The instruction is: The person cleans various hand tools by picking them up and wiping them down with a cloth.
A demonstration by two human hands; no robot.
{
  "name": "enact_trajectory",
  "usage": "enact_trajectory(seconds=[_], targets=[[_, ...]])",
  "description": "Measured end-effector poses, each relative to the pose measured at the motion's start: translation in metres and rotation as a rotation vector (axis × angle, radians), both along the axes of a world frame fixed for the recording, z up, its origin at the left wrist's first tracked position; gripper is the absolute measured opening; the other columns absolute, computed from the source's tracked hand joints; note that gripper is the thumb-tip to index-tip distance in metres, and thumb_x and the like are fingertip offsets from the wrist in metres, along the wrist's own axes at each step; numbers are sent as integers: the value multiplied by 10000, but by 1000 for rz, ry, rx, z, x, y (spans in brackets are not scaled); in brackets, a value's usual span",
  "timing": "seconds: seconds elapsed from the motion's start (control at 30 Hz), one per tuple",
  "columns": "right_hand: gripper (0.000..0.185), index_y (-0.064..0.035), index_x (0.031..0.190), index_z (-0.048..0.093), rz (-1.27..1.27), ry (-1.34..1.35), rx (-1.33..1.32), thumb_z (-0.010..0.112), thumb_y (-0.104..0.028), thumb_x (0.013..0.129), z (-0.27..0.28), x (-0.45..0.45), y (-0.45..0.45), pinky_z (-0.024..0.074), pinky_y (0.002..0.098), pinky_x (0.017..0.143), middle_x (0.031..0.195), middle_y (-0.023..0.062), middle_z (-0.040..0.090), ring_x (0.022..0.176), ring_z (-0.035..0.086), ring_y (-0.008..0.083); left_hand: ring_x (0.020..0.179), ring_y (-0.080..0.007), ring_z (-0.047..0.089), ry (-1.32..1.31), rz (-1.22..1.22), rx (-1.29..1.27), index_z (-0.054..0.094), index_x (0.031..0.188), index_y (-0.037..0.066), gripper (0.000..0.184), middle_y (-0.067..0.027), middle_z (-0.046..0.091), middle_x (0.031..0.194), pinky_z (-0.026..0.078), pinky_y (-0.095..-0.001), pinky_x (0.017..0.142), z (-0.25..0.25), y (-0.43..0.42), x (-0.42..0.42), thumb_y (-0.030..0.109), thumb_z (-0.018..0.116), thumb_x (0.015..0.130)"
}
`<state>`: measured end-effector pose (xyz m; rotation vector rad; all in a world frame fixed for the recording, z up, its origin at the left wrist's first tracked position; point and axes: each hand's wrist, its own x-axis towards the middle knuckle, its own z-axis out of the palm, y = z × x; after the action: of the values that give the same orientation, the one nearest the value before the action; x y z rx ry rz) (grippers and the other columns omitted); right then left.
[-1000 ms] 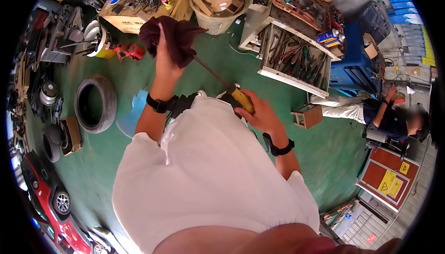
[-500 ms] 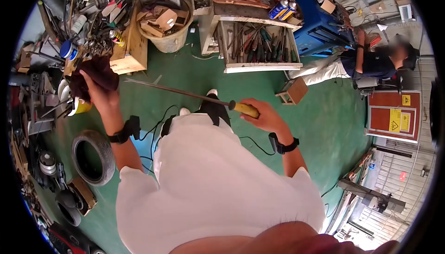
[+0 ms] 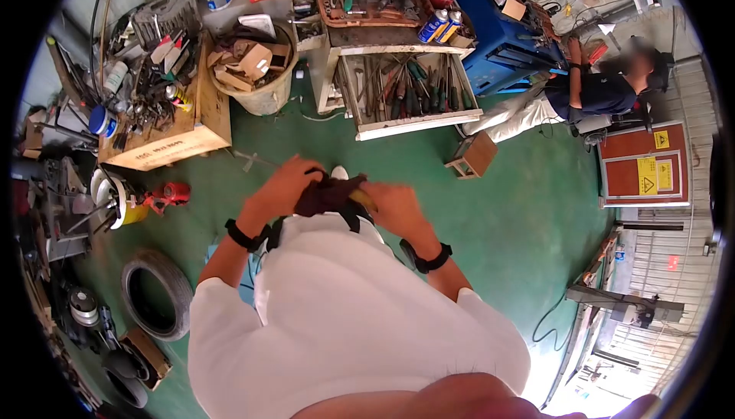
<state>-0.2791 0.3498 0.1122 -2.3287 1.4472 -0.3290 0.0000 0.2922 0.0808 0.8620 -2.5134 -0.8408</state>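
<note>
In front of my waist, my left hand (image 3: 283, 189) is closed around a dark maroon rag (image 3: 329, 193). The rag appears wrapped over the shaft of a long screwdriver-like tool, most of which it hides. A thin stretch of grey shaft (image 3: 264, 160) seems to show beyond my left hand, pointing left. My right hand (image 3: 394, 206), slightly blurred, grips the tool's yellow handle (image 3: 363, 198) close beside the rag. Both hands are near each other above the green floor.
An open drawer (image 3: 417, 124) of screwdrivers stands ahead, below a tool case (image 3: 367, 9). Left of it are a bin of cardboard (image 3: 268, 101), a wooden crate (image 3: 176, 151), a red jack (image 3: 172, 195) and a tire (image 3: 157, 296). A person (image 3: 597, 94) works at right, near a small stool (image 3: 472, 156).
My left hand has brought the rag from the crate at left to the tool before my waist. My right hand has moved left and slightly down with the handle. The view has shifted.
</note>
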Motion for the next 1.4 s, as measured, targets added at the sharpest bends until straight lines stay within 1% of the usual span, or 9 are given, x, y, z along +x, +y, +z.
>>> enact_trajectory(seconds=[0.17,0.4,0.5,0.57,0.7,0.97,1.13,1.27,1.4], targets=[[325,-168,1146,614,36,-32,-12,636,-141,823,-10,8,4,503,435,575,836,75,669,681,655,318,920,-390,596,125,189,188,554,1081,68,483,-148,616,982,479,-438,790,-12,20,-1,201,806,691],[235,-147,1050,597,259,-11,-72,602,-92,821,-13,31,-29,481,416,533,761,59,611,631,643,282,770,-353,634,77,293,266,584,953,59,372,-140,637,819,503,-404,681,19,21,4,308,801,782],[256,-148,1053,594,352,59,-73,594,-68,810,9,21,-38,485,418,551,752,45,600,643,641,278,663,-357,619,56,303,335,621,894,41,358,-133,634,726,500,-397,619,-25,24,5,341,792,801],[323,-184,1099,636,370,89,-178,610,-84,793,9,9,-44,481,391,524,741,33,589,615,636,263,613,-365,618,368,624,527,666,851,45,307,-145,635,683,499,-406,589,-63,25,3,320,786,783],[282,-168,1066,619,265,21,-124,610,-75,799,16,-40,-43,489,397,584,767,62,615,652,643,282,600,-370,627,-32,433,263,694,821,37,227,-167,654,692,500,-419,572,-31,-20,-7,257,741,795],[342,-159,1140,617,-86,113,-60,673,-194,805,3,-86,-28,473,418,532,740,76,629,604,625,307,697,-349,592,251,158,-81,627,859,35,262,-137,583,778,494,-406,594,11,-47,-121,238,739,737],[474,-132,1205,562,-128,-47,-16,720,-185,761,18,-102,-31,492,437,557,791,105,669,632,641,339,1061,-365,549,529,338,247,562,1207,50,449,-183,553,1205,461,-421,903,-8,-43,-170,155,713,797],[526,-140,1290,516,-168,-151,-127,686,-154,792,24,-125,-29,505,425,533,763,113,665,630,651,327,1138,-373,532,533,122,117,549,1281,93,504,-183,546,1251,440,-453,979,9,-67,-177,153,704,805],[573,-149,1328,502,-204,-118,-22,697,-164,789,21,-137,-22,501,429,533,790,116,676,605,645,329,1204,-391,484,173,-173,-20,521,1350,135,657,-184,530,1274,413,-503,1022,21,-62,-165,201,743,736]])
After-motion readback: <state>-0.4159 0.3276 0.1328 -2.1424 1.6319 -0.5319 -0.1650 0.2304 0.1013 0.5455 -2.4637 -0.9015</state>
